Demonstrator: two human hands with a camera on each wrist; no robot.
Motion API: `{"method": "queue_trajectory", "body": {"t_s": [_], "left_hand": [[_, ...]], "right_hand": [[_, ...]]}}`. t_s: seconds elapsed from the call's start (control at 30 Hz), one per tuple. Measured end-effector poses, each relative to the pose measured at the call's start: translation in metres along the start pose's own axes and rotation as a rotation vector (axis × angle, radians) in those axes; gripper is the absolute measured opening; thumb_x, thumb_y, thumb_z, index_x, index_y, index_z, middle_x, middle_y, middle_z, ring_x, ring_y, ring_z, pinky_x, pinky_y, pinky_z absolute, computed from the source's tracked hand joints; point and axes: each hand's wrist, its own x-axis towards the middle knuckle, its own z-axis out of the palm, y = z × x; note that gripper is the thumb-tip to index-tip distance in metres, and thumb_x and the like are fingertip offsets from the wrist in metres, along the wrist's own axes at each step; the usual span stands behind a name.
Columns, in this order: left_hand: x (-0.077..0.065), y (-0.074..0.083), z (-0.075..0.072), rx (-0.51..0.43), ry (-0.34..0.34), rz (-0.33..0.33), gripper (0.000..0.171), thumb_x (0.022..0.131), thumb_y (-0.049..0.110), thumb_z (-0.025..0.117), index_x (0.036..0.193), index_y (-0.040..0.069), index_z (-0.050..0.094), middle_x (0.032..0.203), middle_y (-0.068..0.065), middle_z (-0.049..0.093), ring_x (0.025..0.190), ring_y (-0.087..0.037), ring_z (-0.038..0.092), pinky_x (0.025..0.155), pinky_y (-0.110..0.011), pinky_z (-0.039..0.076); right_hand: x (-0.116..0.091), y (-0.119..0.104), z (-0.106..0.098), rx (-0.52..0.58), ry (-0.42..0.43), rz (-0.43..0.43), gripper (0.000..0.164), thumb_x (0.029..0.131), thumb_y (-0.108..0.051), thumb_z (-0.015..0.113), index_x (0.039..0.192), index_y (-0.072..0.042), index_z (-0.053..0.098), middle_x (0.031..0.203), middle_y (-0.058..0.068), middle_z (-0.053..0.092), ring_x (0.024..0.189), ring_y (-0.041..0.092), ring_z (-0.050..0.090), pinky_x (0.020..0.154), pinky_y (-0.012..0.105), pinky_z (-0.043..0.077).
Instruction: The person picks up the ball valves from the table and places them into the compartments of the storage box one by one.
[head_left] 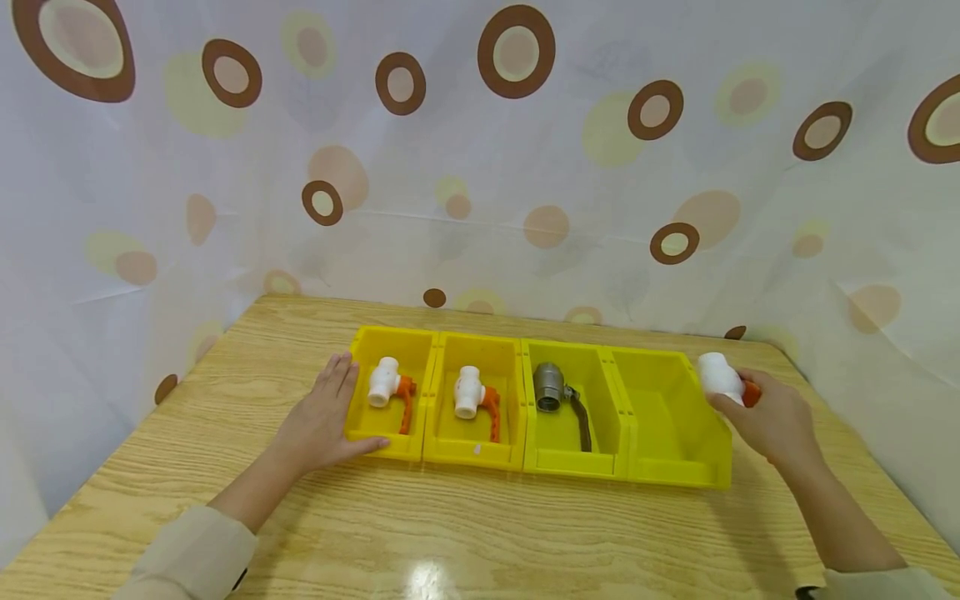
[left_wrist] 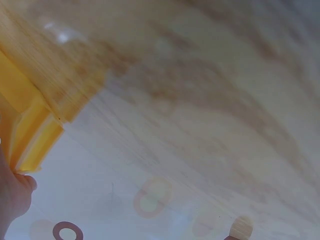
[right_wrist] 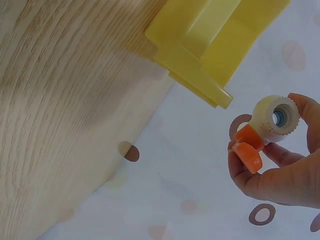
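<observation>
A white plastic ball valve with an orange handle is gripped in my right hand, held up beside the rightmost yellow bin. In the right wrist view the open end of this ball valve faces the camera, and fingers curl about its handle. My left hand rests against the left end of the bin row, thumb along the front rim and fingers straight up the side. Similar white valves lie in the leftmost bin and the second bin. A grey metal ball valve sits in the third.
The joined yellow bins stand on a wood-grain table. A white curtain with brown and beige circles hangs behind the table and along both sides. Nothing lies in the fourth bin.
</observation>
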Motion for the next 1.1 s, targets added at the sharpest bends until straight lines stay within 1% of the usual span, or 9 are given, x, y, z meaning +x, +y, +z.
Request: {"method": "queue_trajectory", "body": {"t_s": [0.17,0.37,0.57,0.73,0.87,0.97,1.1], "left_hand": [[0.000,0.000,-0.001,0.009,-0.007,0.004,0.109,0.075,0.067,0.058,0.138,-0.016,0.026,0.147,-0.033,0.022,0.137,-0.045,0.021,0.109,-0.049,0.029],[0.000,0.000,-0.001,0.002,-0.012,-0.004,0.109,0.075,0.067,0.058,0.138,-0.016,0.026,0.147,-0.032,0.022,0.138,-0.045,0.020,0.108,-0.049,0.031],[0.000,0.000,0.000,0.009,-0.010,-0.006,0.109,0.075,0.066,0.059,0.138,-0.016,0.026,0.147,-0.032,0.022,0.138,-0.044,0.020,0.108,-0.049,0.032],[0.000,-0.001,0.001,-0.004,-0.013,-0.011,0.109,0.075,0.066,0.059,0.139,-0.015,0.025,0.148,-0.032,0.021,0.138,-0.044,0.019,0.107,-0.050,0.032],[0.000,-0.001,0.001,0.004,-0.012,-0.013,0.109,0.075,0.066,0.059,0.139,-0.015,0.025,0.148,-0.032,0.021,0.138,-0.044,0.019,0.107,-0.050,0.033],[0.000,-0.001,0.002,0.010,-0.008,-0.007,0.108,0.075,0.066,0.059,0.139,-0.015,0.026,0.148,-0.032,0.022,0.138,-0.044,0.020,0.107,-0.049,0.033],[0.001,-0.001,0.002,0.008,-0.004,-0.001,0.108,0.075,0.065,0.059,0.139,-0.015,0.026,0.147,-0.032,0.022,0.138,-0.045,0.020,0.107,-0.049,0.033]], "right_hand": [[0.000,-0.006,0.003,-0.001,-0.001,-0.010,0.060,0.090,-0.034,0.057,0.125,0.013,0.045,0.112,0.039,0.052,0.085,0.042,0.051,0.057,0.026,0.039],[0.001,-0.013,0.005,0.017,-0.021,-0.021,0.062,0.090,-0.035,0.058,0.127,0.013,0.044,0.114,0.039,0.052,0.087,0.042,0.052,0.062,0.036,0.046],[0.002,-0.022,0.009,0.023,-0.033,-0.018,0.063,0.090,-0.034,0.058,0.128,0.013,0.043,0.118,0.039,0.050,0.090,0.044,0.051,0.066,0.042,0.048],[0.003,-0.029,0.011,0.022,-0.036,-0.028,0.061,0.089,-0.032,0.059,0.127,0.013,0.044,0.117,0.038,0.051,0.089,0.042,0.051,0.067,0.043,0.047],[0.005,-0.033,0.013,0.038,-0.033,-0.030,0.060,0.089,-0.031,0.060,0.126,0.013,0.045,0.117,0.037,0.051,0.089,0.041,0.051,0.067,0.041,0.048],[0.006,-0.035,0.016,0.049,-0.036,-0.028,0.059,0.089,-0.030,0.060,0.126,0.013,0.045,0.116,0.036,0.052,0.088,0.040,0.051,0.067,0.040,0.048],[0.007,-0.039,0.019,0.056,-0.043,-0.029,0.059,0.089,-0.030,0.060,0.127,0.013,0.044,0.117,0.036,0.052,0.090,0.040,0.051,0.068,0.041,0.049]]}}
